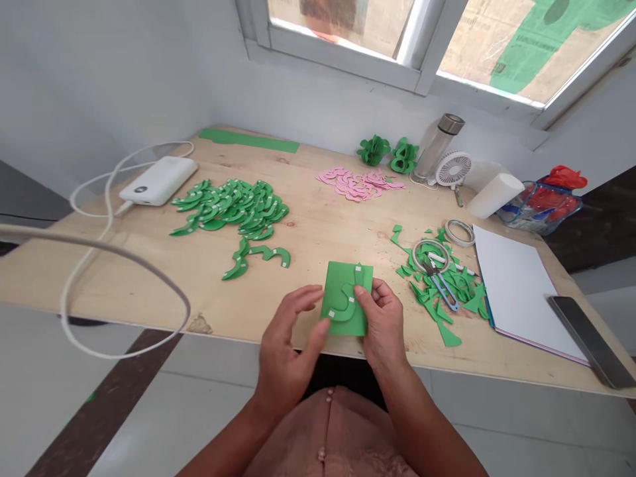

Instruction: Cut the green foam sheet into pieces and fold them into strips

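My right hand (385,318) pinches a green paper rectangle (358,326) at its right edge, just over the table's front edge. On it lies a wavy green cutout (344,309) with small white squares stuck along it, the thumb pressing on its upper part. At the rectangle's left side, my left hand (293,338) has thumb and fingers apart, the tips close to the paper; whether they touch it I cannot tell. Several similar green cutouts (233,205) with white squares are piled to the left, with a few nearer ones (256,255) apart from the heap.
Right of my hands lie green scraps (447,331), scissors (442,285) and tape rolls (460,233). Farther right are white paper (527,285) and a phone (591,338). Pink cutouts (360,185), a bottle (440,146) and a small fan (453,169) stand behind. A cabled power bank (159,180) sits left.
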The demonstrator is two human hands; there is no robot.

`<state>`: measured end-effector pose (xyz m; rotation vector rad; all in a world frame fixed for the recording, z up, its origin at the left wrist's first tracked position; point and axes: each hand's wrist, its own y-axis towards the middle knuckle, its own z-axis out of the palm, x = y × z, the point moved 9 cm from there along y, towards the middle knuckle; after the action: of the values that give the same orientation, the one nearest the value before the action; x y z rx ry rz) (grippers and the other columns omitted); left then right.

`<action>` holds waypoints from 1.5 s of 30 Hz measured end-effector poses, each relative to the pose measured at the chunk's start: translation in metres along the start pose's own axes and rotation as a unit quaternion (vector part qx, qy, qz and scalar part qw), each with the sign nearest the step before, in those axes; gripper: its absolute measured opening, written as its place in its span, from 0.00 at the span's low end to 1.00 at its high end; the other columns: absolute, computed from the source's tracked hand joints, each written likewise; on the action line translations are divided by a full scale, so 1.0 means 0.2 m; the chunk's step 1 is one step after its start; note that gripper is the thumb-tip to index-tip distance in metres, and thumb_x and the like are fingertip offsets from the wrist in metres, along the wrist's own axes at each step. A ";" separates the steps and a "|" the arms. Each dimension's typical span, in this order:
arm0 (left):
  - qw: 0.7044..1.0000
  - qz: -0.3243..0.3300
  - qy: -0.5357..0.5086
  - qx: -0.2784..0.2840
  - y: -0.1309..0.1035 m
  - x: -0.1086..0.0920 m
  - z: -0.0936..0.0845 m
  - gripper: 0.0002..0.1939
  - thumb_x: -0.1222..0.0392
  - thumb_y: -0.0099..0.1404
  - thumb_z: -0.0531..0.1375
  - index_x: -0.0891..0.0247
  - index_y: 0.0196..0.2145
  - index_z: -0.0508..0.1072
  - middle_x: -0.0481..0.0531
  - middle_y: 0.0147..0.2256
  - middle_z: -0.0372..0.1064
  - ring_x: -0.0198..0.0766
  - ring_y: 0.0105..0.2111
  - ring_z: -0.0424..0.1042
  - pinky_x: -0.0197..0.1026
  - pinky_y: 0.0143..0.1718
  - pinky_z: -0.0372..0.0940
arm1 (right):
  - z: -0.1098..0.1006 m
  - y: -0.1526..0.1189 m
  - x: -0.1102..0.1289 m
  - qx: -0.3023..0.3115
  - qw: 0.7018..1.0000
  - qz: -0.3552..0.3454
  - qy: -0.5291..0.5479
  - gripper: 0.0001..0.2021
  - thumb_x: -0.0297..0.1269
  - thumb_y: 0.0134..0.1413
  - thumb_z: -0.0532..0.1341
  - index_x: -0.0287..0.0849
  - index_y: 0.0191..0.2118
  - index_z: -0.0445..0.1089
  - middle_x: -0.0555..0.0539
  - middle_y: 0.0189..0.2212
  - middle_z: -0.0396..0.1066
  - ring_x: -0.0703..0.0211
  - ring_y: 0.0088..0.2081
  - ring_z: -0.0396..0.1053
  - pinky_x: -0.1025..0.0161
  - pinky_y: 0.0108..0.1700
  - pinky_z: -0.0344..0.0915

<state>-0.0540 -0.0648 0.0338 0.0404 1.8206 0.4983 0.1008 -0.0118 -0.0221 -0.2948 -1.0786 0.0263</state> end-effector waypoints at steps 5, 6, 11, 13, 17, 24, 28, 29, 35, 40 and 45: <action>0.938 -0.291 -0.186 0.035 -0.02 0.22 0.09 0.22 0.47 0.57 0.63 0.63 0.45 0.70 0.52 0.33 0.74 0.40 0.34 0.73 0.39 0.34 0.69 | 0.00 0.01 0.02 -0.008 1.000 -0.010 -0.002 0.14 0.38 0.39 0.71 0.41 0.35 0.74 0.51 0.30 0.77 0.62 0.29 0.72 0.64 0.35 0.69; 0.928 -0.312 -0.198 0.038 -0.03 0.23 0.11 0.22 0.47 0.55 0.65 0.63 0.42 0.71 0.51 0.31 0.74 0.39 0.32 0.73 0.38 0.31 0.68 | 0.00 0.01 0.03 -0.007 1.000 -0.013 -0.003 0.14 0.38 0.39 0.71 0.41 0.35 0.74 0.51 0.30 0.77 0.62 0.30 0.72 0.64 0.35 0.69; 0.910 -0.347 -0.220 0.052 -0.04 0.25 0.16 0.16 0.50 0.49 0.68 0.63 0.28 0.72 0.49 0.29 0.72 0.33 0.27 0.68 0.32 0.23 0.62 | 0.00 0.00 0.03 -0.007 1.000 -0.014 -0.006 0.14 0.37 0.39 0.72 0.41 0.34 0.73 0.51 0.29 0.77 0.63 0.28 0.71 0.65 0.34 0.69; 0.905 -0.353 -0.230 0.055 -0.04 0.25 0.17 0.15 0.51 0.48 0.68 0.64 0.28 0.72 0.49 0.27 0.71 0.32 0.27 0.67 0.32 0.23 0.62 | 0.00 0.00 0.03 -0.006 1.000 -0.013 -0.008 0.14 0.37 0.39 0.72 0.41 0.34 0.73 0.51 0.29 0.77 0.64 0.28 0.71 0.66 0.33 0.69; 0.898 -0.361 -0.245 0.059 -0.04 0.25 0.17 0.15 0.53 0.47 0.69 0.64 0.29 0.73 0.49 0.27 0.72 0.32 0.26 0.67 0.32 0.23 0.63 | 0.00 0.01 0.03 -0.010 1.000 -0.017 -0.008 0.13 0.38 0.40 0.71 0.41 0.34 0.73 0.52 0.29 0.77 0.64 0.28 0.71 0.67 0.32 0.69; 0.887 -0.371 -0.267 0.068 -0.06 0.24 0.19 0.15 0.54 0.47 0.69 0.64 0.30 0.74 0.48 0.27 0.73 0.31 0.22 0.68 0.32 0.22 0.62 | -0.01 0.00 0.03 -0.015 1.000 -0.004 -0.006 0.14 0.43 0.43 0.70 0.42 0.34 0.71 0.52 0.27 0.76 0.61 0.26 0.72 0.64 0.30 0.69; 0.877 -0.385 -0.280 0.065 -0.07 0.24 0.19 0.16 0.55 0.47 0.69 0.65 0.32 0.74 0.48 0.27 0.73 0.31 0.21 0.69 0.33 0.22 0.63 | -0.03 0.00 0.04 -0.032 0.999 -0.022 -0.012 0.15 0.44 0.42 0.70 0.42 0.34 0.70 0.51 0.29 0.77 0.60 0.28 0.72 0.63 0.32 0.69; 0.875 -0.388 -0.283 0.061 -0.08 0.24 0.19 0.16 0.55 0.46 0.70 0.65 0.32 0.74 0.48 0.27 0.73 0.31 0.21 0.69 0.33 0.22 0.63 | -0.03 0.00 0.04 -0.035 0.999 -0.025 -0.011 0.15 0.44 0.42 0.70 0.42 0.34 0.70 0.51 0.29 0.77 0.60 0.28 0.72 0.63 0.32 0.69; 0.867 -0.399 -0.295 0.039 -0.08 0.24 0.20 0.17 0.55 0.46 0.70 0.66 0.31 0.73 0.48 0.24 0.72 0.32 0.21 0.69 0.33 0.21 0.63 | -0.03 0.00 0.03 -0.034 0.999 -0.018 0.017 0.14 0.42 0.42 0.70 0.42 0.34 0.71 0.52 0.29 0.76 0.62 0.27 0.72 0.64 0.30 0.69; 0.875 -0.387 -0.290 0.020 -0.08 0.25 0.18 0.14 0.56 0.47 0.69 0.65 0.30 0.73 0.47 0.23 0.71 0.31 0.20 0.68 0.32 0.22 0.63 | 0.00 -0.01 0.04 -0.005 1.000 -0.011 0.009 0.15 0.42 0.42 0.70 0.42 0.36 0.72 0.51 0.29 0.77 0.61 0.28 0.72 0.64 0.32 0.70; 0.884 -0.379 -0.274 0.016 -0.08 0.24 0.17 0.14 0.56 0.47 0.69 0.65 0.30 0.72 0.46 0.23 0.71 0.31 0.20 0.68 0.32 0.21 0.63 | 0.02 0.00 0.04 0.042 0.999 0.005 -0.030 0.16 0.43 0.42 0.70 0.41 0.37 0.74 0.49 0.29 0.77 0.58 0.29 0.73 0.61 0.32 0.71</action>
<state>-0.0334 -0.0555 -0.0239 -0.4547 1.1524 -0.1080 0.1001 -0.0102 -0.0137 -0.2238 -1.1319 0.0897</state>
